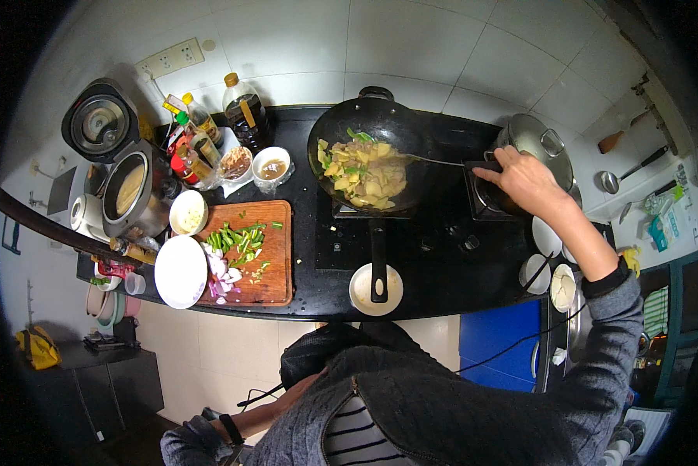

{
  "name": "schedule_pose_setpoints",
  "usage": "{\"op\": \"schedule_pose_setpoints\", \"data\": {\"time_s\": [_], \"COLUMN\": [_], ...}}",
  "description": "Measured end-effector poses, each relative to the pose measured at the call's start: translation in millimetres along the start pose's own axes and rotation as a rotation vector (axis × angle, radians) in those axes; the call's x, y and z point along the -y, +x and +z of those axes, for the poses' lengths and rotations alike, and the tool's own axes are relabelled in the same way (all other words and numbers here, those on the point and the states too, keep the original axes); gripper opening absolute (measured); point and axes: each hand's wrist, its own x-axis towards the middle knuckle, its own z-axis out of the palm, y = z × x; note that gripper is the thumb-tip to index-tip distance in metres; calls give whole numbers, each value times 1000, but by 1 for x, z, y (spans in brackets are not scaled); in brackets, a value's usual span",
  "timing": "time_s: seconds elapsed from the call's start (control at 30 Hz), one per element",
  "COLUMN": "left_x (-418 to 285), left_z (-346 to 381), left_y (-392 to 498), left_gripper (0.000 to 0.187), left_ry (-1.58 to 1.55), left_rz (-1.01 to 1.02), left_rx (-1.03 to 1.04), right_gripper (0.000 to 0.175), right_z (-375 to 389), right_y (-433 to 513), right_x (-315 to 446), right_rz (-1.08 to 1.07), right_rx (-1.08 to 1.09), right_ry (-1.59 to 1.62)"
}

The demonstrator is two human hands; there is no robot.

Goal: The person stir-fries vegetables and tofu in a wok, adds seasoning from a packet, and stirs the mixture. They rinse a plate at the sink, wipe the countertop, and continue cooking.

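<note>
My right hand (526,177) grips the dark handle of a metal spatula (442,159) over the stove. The spatula's far end reaches into a black wok (424,134), its blade hidden among the food. Sliced potatoes (360,169), green pepper pieces and what looks like meat lie in the wok's left part. The wok's long handle (378,250) points toward me, above a white bowl (392,294) at the counter's front edge. My left forearm (261,410) bends in toward my waist, and the left hand itself is hidden by my jacket.
A wooden cutting board (279,262) holds chopped green peppers (241,240) and red onion (222,274). White plate (181,272), seasoning bottles (247,113) and an open rice cooker (128,186) stand left. A lidded steel pot (526,137) and small bowls (537,274) are at right.
</note>
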Motion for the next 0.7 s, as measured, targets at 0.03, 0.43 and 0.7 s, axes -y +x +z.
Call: {"op": "schedule_pose_setpoints", "data": {"time_s": [0.03, 0.43, 0.7], "left_x": [1, 70, 208], "left_z": [-2, -32, -75], "left_y": [-1, -73, -220], "left_gripper": [57, 57, 56], "left_ry": [4, 35, 66], "left_rz": [6, 73, 140], "left_rx": [4, 35, 22], "right_gripper": [47, 53, 57], "right_z": [-5, -34, -21], "right_y": [-2, 5, 70], "right_x": [2, 35, 54], "right_rz": [-17, 76, 103], "right_rx": [3, 373, 212], "right_ry": [-34, 613, 285]}}
